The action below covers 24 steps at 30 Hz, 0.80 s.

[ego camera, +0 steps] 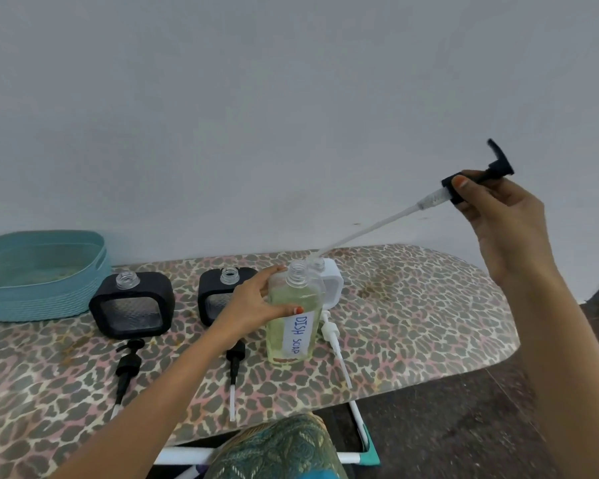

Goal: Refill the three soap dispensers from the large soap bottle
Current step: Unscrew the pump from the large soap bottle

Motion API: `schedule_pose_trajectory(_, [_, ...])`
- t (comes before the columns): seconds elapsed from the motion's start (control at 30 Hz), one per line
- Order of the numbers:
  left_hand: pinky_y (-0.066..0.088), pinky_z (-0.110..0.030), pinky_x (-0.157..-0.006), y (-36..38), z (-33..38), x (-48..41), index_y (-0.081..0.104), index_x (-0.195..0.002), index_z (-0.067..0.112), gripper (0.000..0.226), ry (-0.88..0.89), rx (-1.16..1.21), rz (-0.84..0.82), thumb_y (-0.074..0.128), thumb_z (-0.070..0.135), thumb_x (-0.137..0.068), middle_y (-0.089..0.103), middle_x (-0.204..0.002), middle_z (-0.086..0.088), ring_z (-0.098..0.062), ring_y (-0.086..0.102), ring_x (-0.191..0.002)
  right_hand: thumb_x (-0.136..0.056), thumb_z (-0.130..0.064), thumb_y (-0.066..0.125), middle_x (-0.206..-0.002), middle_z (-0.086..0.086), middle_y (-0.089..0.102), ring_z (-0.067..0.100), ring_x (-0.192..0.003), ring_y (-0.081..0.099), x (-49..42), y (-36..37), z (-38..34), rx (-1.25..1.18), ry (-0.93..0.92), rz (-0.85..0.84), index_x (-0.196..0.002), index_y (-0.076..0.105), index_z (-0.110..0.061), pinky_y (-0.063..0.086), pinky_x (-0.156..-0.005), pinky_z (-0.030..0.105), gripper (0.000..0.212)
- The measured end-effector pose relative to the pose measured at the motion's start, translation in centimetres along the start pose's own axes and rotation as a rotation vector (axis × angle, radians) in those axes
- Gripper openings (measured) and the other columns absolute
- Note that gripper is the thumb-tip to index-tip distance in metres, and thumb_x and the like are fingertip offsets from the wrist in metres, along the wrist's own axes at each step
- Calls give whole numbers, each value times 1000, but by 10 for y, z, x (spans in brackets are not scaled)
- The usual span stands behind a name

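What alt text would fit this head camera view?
The right hand holds a black pump with long white tube raised above the clear "DISH SOAP" bottle, gripped by the left hand. Two black square dispensers and one white dispenser stand open on the leopard-print board.

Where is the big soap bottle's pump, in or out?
Out. The right hand holds the pump in the air; the bottle has a bare, open neck.

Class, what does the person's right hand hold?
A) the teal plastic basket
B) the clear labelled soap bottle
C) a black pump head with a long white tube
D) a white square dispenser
C: the right hand grips the black pump head with long white tube; the left hand holds the clear labelled soap bottle.
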<state>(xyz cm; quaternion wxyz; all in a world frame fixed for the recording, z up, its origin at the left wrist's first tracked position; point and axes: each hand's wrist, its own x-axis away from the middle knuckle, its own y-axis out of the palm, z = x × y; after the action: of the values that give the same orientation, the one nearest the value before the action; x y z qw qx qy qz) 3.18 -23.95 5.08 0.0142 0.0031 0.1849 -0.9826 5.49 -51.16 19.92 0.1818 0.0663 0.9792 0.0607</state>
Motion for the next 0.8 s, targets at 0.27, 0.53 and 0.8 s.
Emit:
schedule_pose_trajectory(0.27, [43,-34,-101,2,1,1,40,-134,19,85,-6,19,19,82,18,-61,54,-130,-3,-16,54,-114,-83,-14,66,-78,0,63,-3,-49,56,-14,-95,96,141,323,294,-107,63,0,48,-56,6,28])
schedule_pose_trajectory(0.53, [48,-18,-83,2,1,0,44,-107,44,98,-21,57,8,81,66,-19,60,-103,24,5,58,-95,-80,-17,71,-69,7,59,1,-39,53,5,-144,206,226,635,383,-106,63,7,48,-47,10,36])
schedule_pose_trajectory(0.8, [51,-21,-87,4,-4,-4,47,-119,28,77,20,43,30,79,22,-49,61,-108,17,-1,60,-100,-80,-23,71,-31,-8,53,1,-31,49,15,-136,234,351,676,386,-84,68,4,35,-31,8,28])
